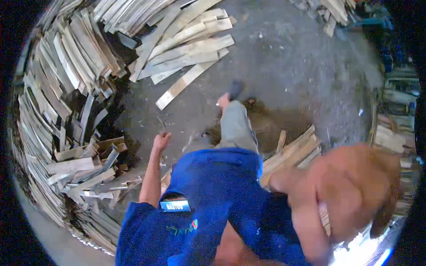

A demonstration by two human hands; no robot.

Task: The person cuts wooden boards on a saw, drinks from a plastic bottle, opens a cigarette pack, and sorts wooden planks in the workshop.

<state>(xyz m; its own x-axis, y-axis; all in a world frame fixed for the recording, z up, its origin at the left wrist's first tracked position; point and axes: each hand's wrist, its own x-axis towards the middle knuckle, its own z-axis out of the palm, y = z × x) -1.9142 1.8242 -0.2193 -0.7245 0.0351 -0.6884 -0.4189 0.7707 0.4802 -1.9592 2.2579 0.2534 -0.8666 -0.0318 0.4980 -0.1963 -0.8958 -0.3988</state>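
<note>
Down the middle run my own blue shirt [217, 177] and pale trousers [237, 126], with a dark shoe [236, 88] on one foot. My left hand [163, 140] hangs over the floor at the left of my body, its fingers curled closed; a thin dark shape shows just above it, too small to name. Large and smeared by motion, my right hand [355, 190] is raised close to the camera at the lower right, with a pale band [325, 217] near the wrist. Its fingers, and anything in them, cannot be made out.
Long rows of wooden slats [66, 62] curve along the left side, with loose offcuts [84, 164] below. Fanned-out boards [191, 48] lie on the grey floor [288, 66] ahead. More boards [295, 153] lie right of my legs, and wood pieces [392, 137] line the right edge.
</note>
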